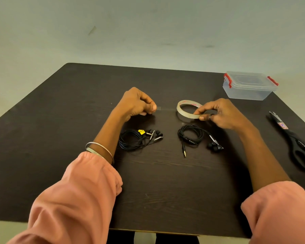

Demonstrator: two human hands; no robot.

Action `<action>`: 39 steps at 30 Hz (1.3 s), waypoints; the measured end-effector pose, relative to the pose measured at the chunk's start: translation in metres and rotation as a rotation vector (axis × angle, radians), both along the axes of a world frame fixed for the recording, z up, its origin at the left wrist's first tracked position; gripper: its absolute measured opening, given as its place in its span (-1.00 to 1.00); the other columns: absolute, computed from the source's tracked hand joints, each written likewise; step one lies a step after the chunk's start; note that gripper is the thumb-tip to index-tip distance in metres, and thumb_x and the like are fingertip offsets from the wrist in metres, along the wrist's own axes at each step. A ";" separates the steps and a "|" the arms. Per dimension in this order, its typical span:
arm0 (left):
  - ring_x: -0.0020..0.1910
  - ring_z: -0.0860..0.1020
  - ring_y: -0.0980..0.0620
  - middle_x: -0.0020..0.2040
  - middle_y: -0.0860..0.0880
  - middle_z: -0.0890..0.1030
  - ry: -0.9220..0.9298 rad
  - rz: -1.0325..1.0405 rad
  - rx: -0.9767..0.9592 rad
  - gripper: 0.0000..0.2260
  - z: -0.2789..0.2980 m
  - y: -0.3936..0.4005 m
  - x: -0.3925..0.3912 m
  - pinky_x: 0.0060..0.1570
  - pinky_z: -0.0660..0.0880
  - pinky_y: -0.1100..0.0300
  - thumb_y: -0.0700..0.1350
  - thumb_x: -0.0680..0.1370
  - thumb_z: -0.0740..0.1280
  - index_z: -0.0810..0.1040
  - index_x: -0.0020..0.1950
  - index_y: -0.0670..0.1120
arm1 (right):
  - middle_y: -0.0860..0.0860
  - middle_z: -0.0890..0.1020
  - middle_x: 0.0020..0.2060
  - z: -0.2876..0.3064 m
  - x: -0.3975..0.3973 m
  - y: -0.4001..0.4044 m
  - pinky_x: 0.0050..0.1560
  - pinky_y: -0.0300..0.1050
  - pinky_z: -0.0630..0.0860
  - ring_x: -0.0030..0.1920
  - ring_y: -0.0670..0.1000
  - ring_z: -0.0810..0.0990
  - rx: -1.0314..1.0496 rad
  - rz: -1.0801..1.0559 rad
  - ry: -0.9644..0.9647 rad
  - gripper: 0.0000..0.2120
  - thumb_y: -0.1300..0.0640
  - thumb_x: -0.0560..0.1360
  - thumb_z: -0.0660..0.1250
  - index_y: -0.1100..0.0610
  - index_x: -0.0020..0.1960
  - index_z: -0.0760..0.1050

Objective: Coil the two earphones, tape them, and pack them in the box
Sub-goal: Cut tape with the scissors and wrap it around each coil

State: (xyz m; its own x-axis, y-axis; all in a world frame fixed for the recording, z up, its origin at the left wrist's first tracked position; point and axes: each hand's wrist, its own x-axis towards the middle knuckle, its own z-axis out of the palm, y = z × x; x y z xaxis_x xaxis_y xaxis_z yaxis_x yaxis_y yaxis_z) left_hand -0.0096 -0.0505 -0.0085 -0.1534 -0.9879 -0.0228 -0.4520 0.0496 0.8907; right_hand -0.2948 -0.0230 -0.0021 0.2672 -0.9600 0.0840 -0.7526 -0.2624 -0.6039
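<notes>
Two black earphones lie coiled on the dark table: one with a yellow tag [136,139] on the left, the other [192,135] on the right with its plug pointing toward me. My right hand [220,114] pinches a thin roll of clear tape [181,111] just beyond the right coil. My left hand [137,103] is closed, thumb against fingers, on the free end of a faint clear tape strip [158,108] that stretches from the roll. The clear plastic box [248,86] with red clips stands shut at the far right.
Black scissors [296,143] lie along the table's right edge, blades pointing away. The dark wooden table [77,106] ends at a pale wall behind and at its front edge near my pink sleeves. A metal bangle sits on my left wrist.
</notes>
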 end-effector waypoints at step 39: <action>-0.24 0.54 0.19 -0.24 0.07 0.65 -0.046 0.092 -0.162 -0.94 -0.021 0.026 -0.008 -0.15 0.47 0.30 -0.08 0.40 0.53 0.67 -0.19 0.01 | 0.13 0.70 -0.05 -0.005 -0.046 0.067 0.14 -0.04 0.52 0.02 0.16 0.63 -0.362 -0.685 0.020 -0.74 0.38 0.44 0.26 0.19 -0.01 0.66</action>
